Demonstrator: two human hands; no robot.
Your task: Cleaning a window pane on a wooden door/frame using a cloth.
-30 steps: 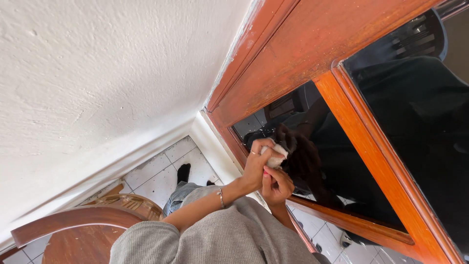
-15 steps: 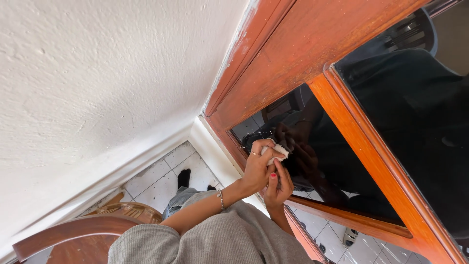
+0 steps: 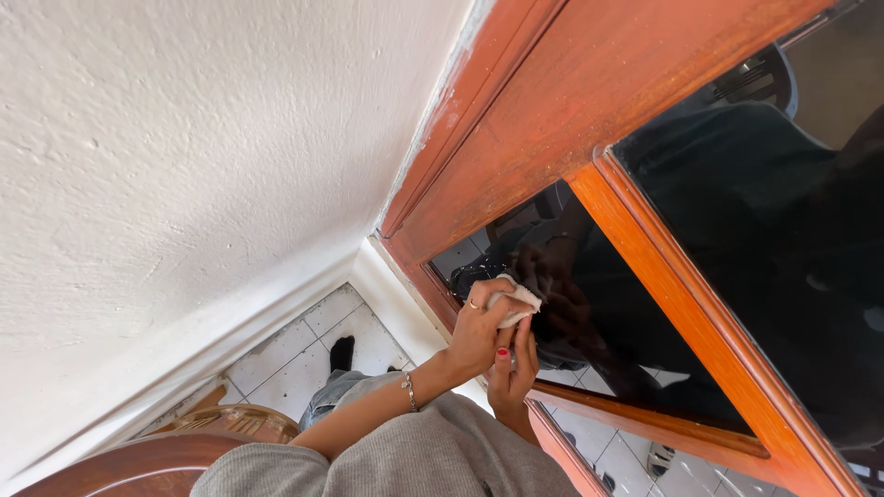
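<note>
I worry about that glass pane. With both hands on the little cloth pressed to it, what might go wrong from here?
1. The white cloth is small and bunched, so the fingers of the left hand may touch the dark glass pane and smear it.
2. The right hand sits close to the orange wooden frame, where its knuckles or painted nails might scrape.
3. Hard pressure near the pane's corner may strain the glass.

wall: rough white plaster wall (image 3: 184,156), left of and above the hands
window: orange-brown wooden frame (image 3: 562,110) with dark reflective glass (image 3: 755,230), right of the hands
floor: white speckled tiles (image 3: 304,345), below
furniture: brown wooden chair (image 3: 175,456), lower left
</note>
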